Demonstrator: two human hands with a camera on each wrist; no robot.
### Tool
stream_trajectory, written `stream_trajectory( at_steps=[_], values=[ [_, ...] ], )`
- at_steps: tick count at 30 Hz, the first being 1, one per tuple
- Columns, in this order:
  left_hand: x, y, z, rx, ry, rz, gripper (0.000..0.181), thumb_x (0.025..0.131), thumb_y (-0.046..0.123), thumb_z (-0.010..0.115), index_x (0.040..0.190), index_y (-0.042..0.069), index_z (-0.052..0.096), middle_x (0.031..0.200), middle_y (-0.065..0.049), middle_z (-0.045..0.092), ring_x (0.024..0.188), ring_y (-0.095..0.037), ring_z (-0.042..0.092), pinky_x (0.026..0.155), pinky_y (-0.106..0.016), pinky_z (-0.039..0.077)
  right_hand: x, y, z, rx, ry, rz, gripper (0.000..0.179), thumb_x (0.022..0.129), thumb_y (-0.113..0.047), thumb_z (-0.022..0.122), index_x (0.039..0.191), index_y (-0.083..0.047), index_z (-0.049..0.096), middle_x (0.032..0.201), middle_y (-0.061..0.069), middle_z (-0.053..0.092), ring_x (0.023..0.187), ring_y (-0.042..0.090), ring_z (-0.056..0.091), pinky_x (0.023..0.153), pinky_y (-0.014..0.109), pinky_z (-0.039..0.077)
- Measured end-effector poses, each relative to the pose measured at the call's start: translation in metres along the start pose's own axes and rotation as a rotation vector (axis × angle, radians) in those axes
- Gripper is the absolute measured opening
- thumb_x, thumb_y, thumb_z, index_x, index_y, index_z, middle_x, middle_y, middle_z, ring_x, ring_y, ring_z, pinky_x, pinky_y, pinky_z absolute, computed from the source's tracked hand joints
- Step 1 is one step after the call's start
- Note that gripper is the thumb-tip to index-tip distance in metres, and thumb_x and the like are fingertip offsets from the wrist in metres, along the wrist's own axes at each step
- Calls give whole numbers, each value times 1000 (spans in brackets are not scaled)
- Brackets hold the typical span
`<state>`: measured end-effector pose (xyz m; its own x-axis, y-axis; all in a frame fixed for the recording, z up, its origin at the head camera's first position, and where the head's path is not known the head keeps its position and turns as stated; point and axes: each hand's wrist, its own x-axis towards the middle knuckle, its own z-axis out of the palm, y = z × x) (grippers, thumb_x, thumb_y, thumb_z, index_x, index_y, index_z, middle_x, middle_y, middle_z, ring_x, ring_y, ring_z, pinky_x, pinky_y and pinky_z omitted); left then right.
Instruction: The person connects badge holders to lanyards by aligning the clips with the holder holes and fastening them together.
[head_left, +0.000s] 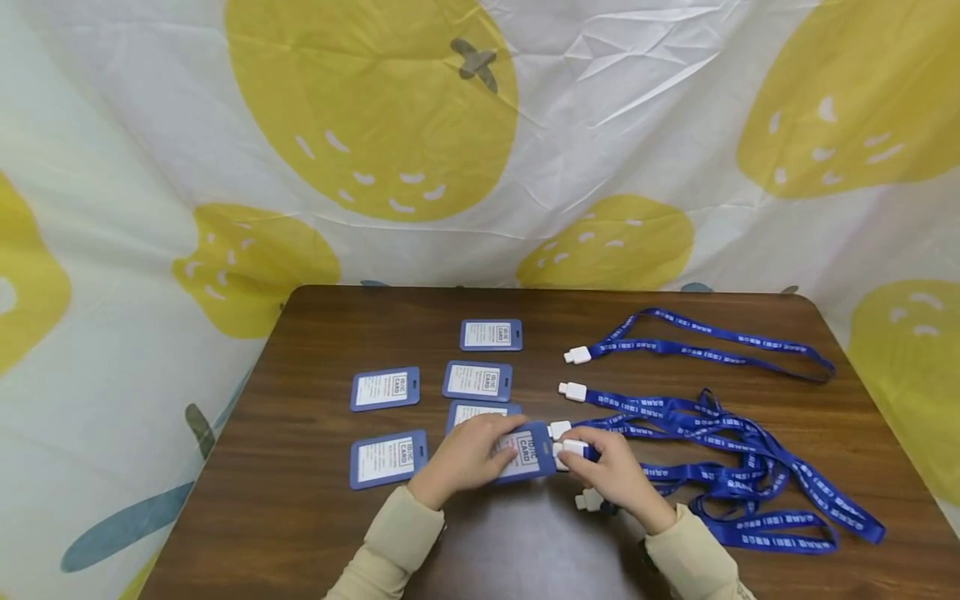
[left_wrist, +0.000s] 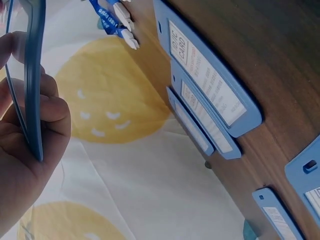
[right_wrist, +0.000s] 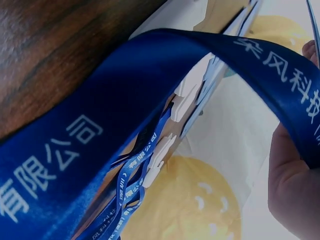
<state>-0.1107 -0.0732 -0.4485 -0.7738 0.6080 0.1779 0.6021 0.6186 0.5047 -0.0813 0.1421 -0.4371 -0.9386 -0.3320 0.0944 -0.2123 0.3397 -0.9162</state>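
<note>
Gripping a blue card (head_left: 529, 452) between thumb and fingers, the left hand (head_left: 465, 457) in the head view holds it over the table (head_left: 262, 467), just beside a white clip (head_left: 576, 448) pinched by the right hand (head_left: 613, 472); other cards (head_left: 385, 388) lie beyond and leftward. The left wrist view shows fingers curled round the card. In the right wrist view, a strap (right_wrist: 125, 70) arches toward the right hand, its fingertips not visible.

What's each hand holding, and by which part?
Left hand: a blue card holder, by the end opposite its slot. Right hand: a blue lanyard, by its white clip.
</note>
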Motion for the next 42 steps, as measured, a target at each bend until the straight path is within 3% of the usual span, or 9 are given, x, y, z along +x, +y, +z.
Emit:
stream_trajectory(
  at_steps=[6,12,19,28,34,42],
  values=[
    [1,1,-1,13,-10,-6,37,84,13,61,120,5,57,112,-10,62,103,-23,58,88,-37,44,2,6,1,34,-7,11,6,81,3,60,87,5,61,58,17,54,44,6,45,40,22,41],
    [2,4,-2,24,-13,-4,38,85,14,61,121,7,56,112,-10,62,103,-23,58,89,-37,43,8,32,3,20,-23,37,5,84,-8,63,83,-4,60,59,2,53,44,8,46,40,24,42],
    [5,2,-2,29,-3,15,37,85,13,61,121,6,57,112,-11,62,103,-24,58,89,-38,43,9,-1,-3,-30,-26,29,4,82,-1,62,83,2,60,63,1,52,48,7,46,44,23,43],
    [4,3,0,138,3,95,35,84,13,62,118,11,58,100,-6,65,89,-19,61,77,-33,48,10,1,-1,-105,-71,-82,3,79,0,64,80,3,65,73,5,61,65,5,51,61,24,45],
    [1,4,5,251,10,148,32,83,14,63,114,13,60,85,-1,64,75,-15,59,65,-28,47,5,4,5,-92,-93,-68,4,79,1,65,76,3,63,67,6,59,50,4,49,49,23,45],
    [-3,8,9,263,36,177,32,79,11,66,110,12,63,88,1,66,78,-13,60,68,-28,48,-1,7,11,-97,-63,-150,15,76,5,65,65,-3,58,55,2,53,48,2,47,48,23,43]
  ],
)
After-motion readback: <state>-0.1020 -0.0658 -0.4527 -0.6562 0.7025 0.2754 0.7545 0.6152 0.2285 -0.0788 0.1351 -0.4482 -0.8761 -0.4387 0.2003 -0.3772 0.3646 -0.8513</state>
